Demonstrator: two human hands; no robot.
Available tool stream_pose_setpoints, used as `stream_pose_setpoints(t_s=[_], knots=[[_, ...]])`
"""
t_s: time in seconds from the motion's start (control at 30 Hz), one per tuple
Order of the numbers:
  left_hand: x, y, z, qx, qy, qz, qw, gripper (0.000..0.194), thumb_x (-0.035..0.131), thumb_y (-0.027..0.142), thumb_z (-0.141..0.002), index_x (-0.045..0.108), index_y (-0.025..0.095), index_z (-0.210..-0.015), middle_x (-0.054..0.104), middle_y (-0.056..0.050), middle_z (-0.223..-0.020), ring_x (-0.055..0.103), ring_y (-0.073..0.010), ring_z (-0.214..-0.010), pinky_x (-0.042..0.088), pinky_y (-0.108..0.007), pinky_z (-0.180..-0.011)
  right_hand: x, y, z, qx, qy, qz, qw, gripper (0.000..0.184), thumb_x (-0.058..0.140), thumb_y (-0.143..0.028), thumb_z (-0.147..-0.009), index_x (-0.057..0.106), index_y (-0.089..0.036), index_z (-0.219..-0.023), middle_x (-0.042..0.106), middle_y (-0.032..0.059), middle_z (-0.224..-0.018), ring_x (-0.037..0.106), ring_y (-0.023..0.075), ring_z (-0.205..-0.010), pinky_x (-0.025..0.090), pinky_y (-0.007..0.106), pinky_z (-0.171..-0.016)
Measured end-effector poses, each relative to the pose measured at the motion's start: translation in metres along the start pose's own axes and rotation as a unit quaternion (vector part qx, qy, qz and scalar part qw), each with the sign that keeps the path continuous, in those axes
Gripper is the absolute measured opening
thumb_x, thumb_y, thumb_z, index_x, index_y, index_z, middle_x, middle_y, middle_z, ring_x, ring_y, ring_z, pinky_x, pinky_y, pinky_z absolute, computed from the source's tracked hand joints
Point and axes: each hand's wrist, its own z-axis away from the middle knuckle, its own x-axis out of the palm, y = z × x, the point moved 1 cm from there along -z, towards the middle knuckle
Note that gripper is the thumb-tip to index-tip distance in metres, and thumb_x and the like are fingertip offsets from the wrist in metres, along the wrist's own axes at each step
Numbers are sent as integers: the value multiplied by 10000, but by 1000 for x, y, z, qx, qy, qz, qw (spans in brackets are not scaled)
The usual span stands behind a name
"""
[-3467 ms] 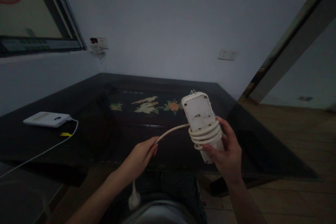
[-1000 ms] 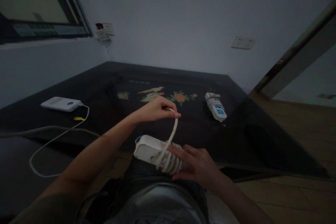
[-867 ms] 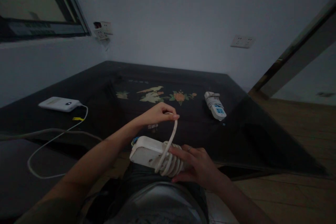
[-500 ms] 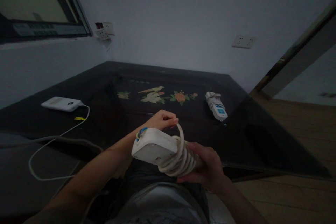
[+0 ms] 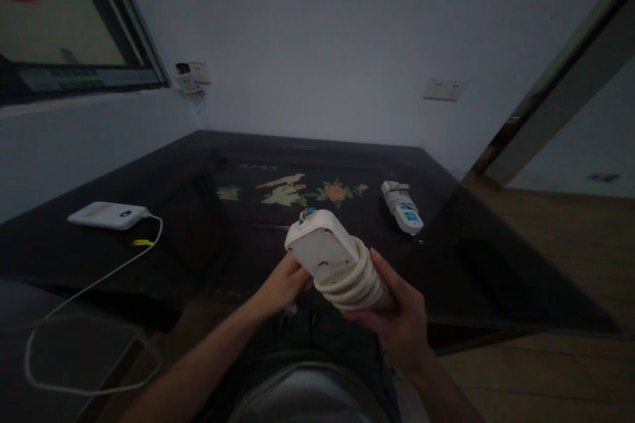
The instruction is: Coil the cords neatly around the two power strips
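Above my lap, my right hand [image 5: 404,317] grips one end of a white power strip [image 5: 322,251] and holds it tilted, with its underside facing me. Several turns of thick white cord [image 5: 354,287] are wound around its middle. Blue and pale wires [image 5: 306,215] show at the far end. My left hand [image 5: 285,284] is closed just behind and below the strip, on the loose part of the cord; its fingertips are partly hidden by the strip. A small pale bit of cord shows under that hand.
On the dark table [image 5: 238,258] lies a second power strip [image 5: 401,208] with blue sockets and its cord wrapped. A white power bank [image 5: 109,215] with a white cable [image 5: 99,297] lies at the left, near a yellow tag [image 5: 143,242]. Wall sockets [image 5: 445,89] are behind.
My left hand has moved from above the strip, where it pinched the cord, down behind it. The strip has tipped up and shifted right in my right hand. The view has shifted slightly.
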Motion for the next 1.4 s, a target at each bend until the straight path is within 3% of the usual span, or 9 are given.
stream_pose_setpoints(t_s=[0.13, 0.33, 0.57, 0.7, 0.93, 1.07, 1.2, 1.3, 1.4], knots=[[5, 11, 8, -3, -51, 19, 999, 357, 381, 466, -916, 450, 181, -712, 396, 58, -554, 361, -79, -485, 344, -199, -477, -5, 7, 0, -7, -13, 57, 998, 643, 702, -435, -769, 481, -283, -1354, 693, 67, -1105, 684, 245, -943, 569, 308, -755], [-6, 23, 19, 14, -109, -150, 983, 149, 421, 250, -925, 547, 173, -911, 589, 8, -761, 560, -120, -704, 456, -235, -668, -19, 15, 0, -17, 12, 122, 992, 682, 673, -392, -806, 392, -281, -1418, 699, 63, -1086, 688, 233, -934, 568, 291, -752], [-6, 24, 34, 90, 30, -242, 965, 342, 488, 106, -846, 597, 199, -1157, 617, -55, -1071, 600, -150, -966, 495, -285, -845, -25, 24, -1, -5, 29, 202, 979, 637, 627, -399, -844, 391, -253, -1417, 692, 72, -1119, 684, 229, -934, 559, 300, -763], [-5, 25, 45, 129, 140, -258, 947, 285, 554, 141, -833, 609, 207, -1105, 656, -44, -1022, 633, -154, -929, 520, -282, -811, -26, 28, 1, 24, 28, 226, 974, 625, 612, -410, -852, 395, -247, -1415, 685, 76, -1135, 683, 229, -929, 557, 310, -766], [1, 36, 52, 149, 239, -258, 924, 251, 661, 174, -777, 577, 188, -1013, 701, -27, -940, 665, -141, -792, 546, -250, -708, -20, 26, 1, 48, 4, 229, 972, 634, 610, -386, -856, 373, -241, -1426, 620, 87, -1269, 649, 235, -1047, 536, 309, -848], [6, 34, 52, 218, 211, -294, 906, 229, 649, 177, -807, 581, 183, -1026, 706, -36, -943, 680, -142, -841, 557, -242, -749, -15, 27, 0, 76, -18, 240, 968, 668, 627, -360, -845, 347, -236, -1439, 603, 91, -1293, 648, 231, -1052, 525, 313, -886], [7, 31, 53, 333, 117, -387, 852, 279, 605, 251, -865, 564, 167, -1128, 723, -62, -1010, 706, -143, -846, 569, -219, -705, -8, 29, 3, 114, -42, 263, 957, 687, 648, -313, -831, 344, -239, -1443, 629, 96, -1247, 672, 226, -982, 540, 310, -854], [4, 35, 52, 355, 68, -452, 816, 320, 564, 320, -891, 550, 162, -1169, 732, -68, -1004, 718, -157, -775, 567, -238, -615, -1, 29, 7, 128, -62, 280, 949, 726, 676, -282, -807, 335, -269, -1448, 659, 80, -1177, 682, 225, -935, 552, 307, -815], [0, 43, 48, 346, 43, -459, 817, 414, 531, 369, -905, 484, 146, -1251, 735, -49, -867, 700, -149, -661, 542, -239, -553, 6, 27, 10, 127, -87, 299, 942, 775, 710, -276, -774, 330, -290, -1450, 683, 60, -1075, 690, 225, -868, 562, 301, -737]])
